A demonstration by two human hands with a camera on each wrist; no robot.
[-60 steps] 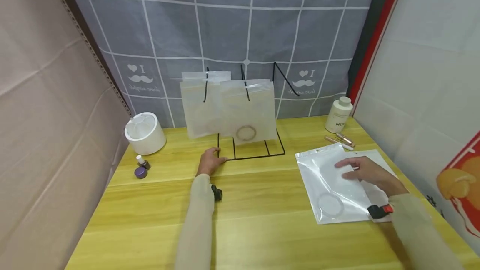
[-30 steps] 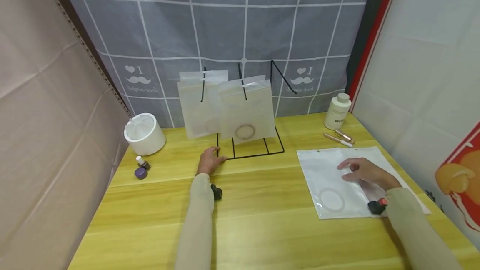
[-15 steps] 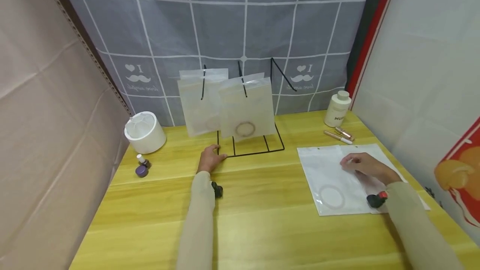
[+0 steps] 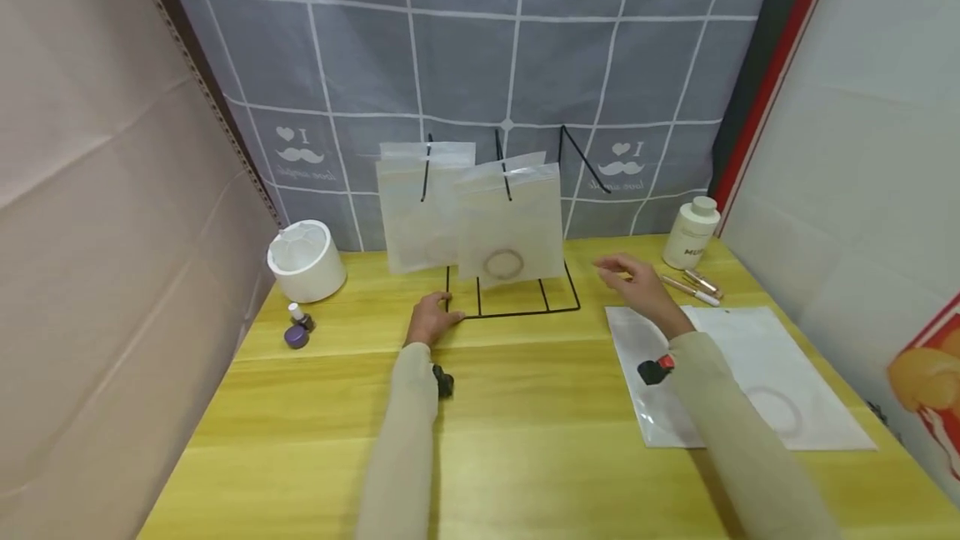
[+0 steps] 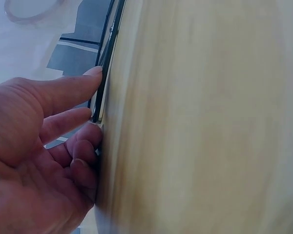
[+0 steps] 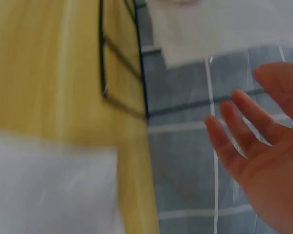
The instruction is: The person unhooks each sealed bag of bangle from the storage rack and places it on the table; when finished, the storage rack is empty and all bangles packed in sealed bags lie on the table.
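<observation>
A black wire rack (image 4: 525, 312) stands toward the back of the table. Two translucent zip bags hang from its prongs: the left bag (image 4: 412, 227) and the right bag (image 4: 513, 223), which shows a ring-shaped item low inside. My left hand (image 4: 431, 319) pinches the front left corner of the rack's base; in the left wrist view the thumb lies along the wire (image 5: 105, 73). My right hand (image 4: 641, 290) is in the air right of the rack, fingers loosely bent, holding nothing. Below it, two white zip bags overlap on the table, the right-hand one (image 4: 772, 352) partly hidden by the sleeve.
A white round container (image 4: 306, 265) stands at the left, with a small bottle (image 4: 302, 317) and a purple-lidded jar (image 4: 296, 337) before it. At the back right are a white bottle (image 4: 691, 233) and slim cosmetic tubes (image 4: 693, 288). A third rack prong (image 4: 585, 158) carries no bag.
My right hand has left the white bags and moved left and away toward the rack. The right-hand bag's ring outline now shows. My left hand has stayed at the rack's corner.
</observation>
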